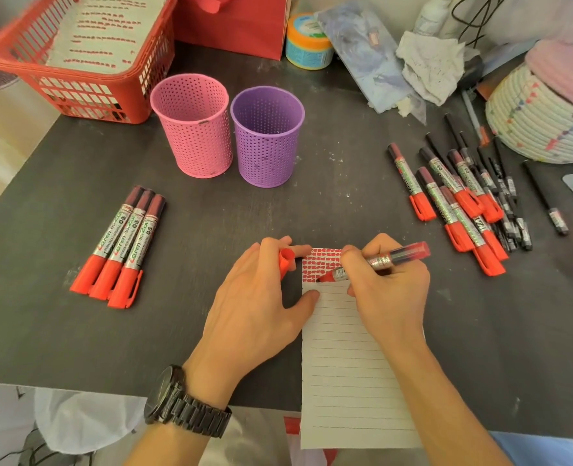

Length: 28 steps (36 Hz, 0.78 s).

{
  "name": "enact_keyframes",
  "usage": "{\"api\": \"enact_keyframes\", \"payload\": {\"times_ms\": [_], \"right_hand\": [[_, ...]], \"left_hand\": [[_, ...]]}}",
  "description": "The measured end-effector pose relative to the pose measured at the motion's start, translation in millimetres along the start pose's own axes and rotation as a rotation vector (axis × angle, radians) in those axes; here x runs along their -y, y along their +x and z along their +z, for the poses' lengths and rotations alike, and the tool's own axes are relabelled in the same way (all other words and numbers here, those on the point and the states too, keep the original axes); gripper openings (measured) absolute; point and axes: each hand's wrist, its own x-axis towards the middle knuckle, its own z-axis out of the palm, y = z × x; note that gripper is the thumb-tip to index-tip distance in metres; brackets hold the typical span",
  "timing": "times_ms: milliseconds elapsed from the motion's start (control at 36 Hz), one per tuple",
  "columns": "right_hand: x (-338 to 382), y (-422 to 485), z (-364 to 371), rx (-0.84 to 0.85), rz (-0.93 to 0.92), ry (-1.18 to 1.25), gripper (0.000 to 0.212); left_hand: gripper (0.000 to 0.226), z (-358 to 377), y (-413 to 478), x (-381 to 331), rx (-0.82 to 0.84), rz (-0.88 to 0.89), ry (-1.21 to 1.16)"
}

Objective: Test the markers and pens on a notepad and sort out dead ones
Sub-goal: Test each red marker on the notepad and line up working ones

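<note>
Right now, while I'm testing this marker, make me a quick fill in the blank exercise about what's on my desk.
1. The right hand grips the uncapped marker, its tip on the ____ test marks at the top of the notepad.
2. The left hand holds the cap on the notepad's ____ side.
3. ____ capped markers lie together left of the notepad.
4. The pink cup and the purple cup both stand ____.

Missing words: red; left; three; upright.

We see dark worktop (345, 183): lined notepad (342, 364) front, three red markers (120, 243) left, marker-and-pen pile (470, 203) right, pink cup (194, 129), purple cup (266, 136), red basket (86, 95) behind.
</note>
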Motion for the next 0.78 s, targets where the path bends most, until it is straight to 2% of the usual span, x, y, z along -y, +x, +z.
{"api": "enact_keyframes", "payload": {"times_ms": [778], "right_hand": [[0.3, -0.4, 0.3, -0.018, 0.011, 0.007, 0.033]], "left_hand": [[0.051, -3.1, -0.6, -2.8, -0.02, 0.056, -0.011]]}}
